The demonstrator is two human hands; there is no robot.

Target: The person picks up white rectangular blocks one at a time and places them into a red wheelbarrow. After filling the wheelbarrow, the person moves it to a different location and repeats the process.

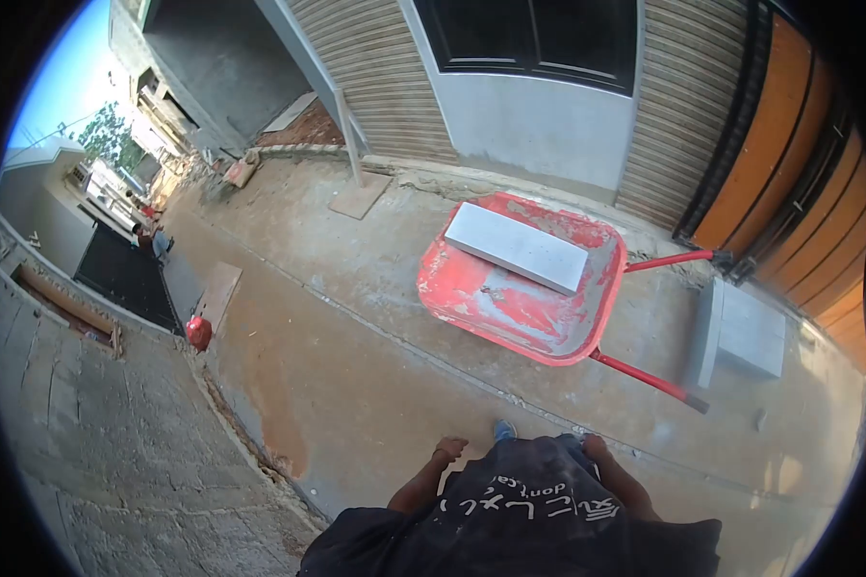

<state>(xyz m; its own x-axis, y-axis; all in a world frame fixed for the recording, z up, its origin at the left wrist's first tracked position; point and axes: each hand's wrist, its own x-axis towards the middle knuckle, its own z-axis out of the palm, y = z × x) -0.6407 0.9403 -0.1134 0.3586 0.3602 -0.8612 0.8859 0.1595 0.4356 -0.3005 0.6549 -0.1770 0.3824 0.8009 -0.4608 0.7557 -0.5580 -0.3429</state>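
My left hand (450,448) hangs beside the dark shirt, its fingers loosely apart and nothing visible in it. On the other side of the shirt is my right hand (595,446), small and partly hidden, its fingers not clear. Neither hand touches the red wheelbarrow (520,313) in front. One long pale grey block (518,246) lies flat in its tray, near the far side. The wheelbarrow's two red handles extend to the right. Grey blocks (749,329) stand together on the ground beyond the handles.
A grey block wall (96,442) runs along the left, with a red bag (199,333) near its far end. A person (154,242) is low down in the distance. A board (348,144) leans by the ribbed wall; an orange gate (775,144) stands at right.
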